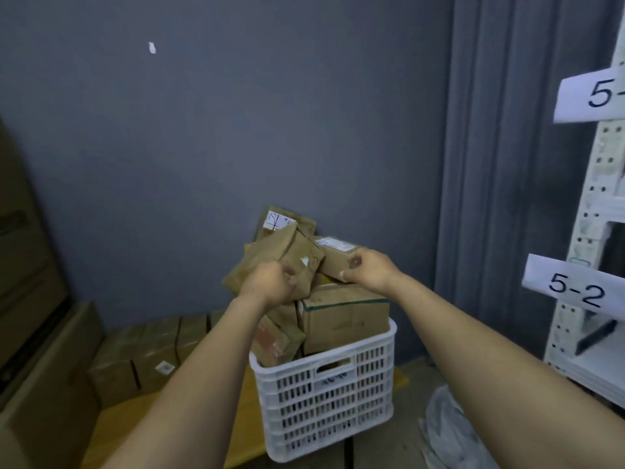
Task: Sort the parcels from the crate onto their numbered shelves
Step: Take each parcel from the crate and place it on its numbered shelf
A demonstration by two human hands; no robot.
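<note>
1. The crate (324,401) is heaped full; most sorting is judged undone.
2. A parcel (280,255) atop it is gripped by the left hand (270,286).
3. A box (334,257) beside it is pinched by the right hand (368,269).

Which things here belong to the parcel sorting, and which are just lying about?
Job: white crate, wrapped parcel in the left hand, small box in the right hand, shelf rack, 5-2 label.
Lying about: cartons stacked at left, plastic bag on the floor.
</note>
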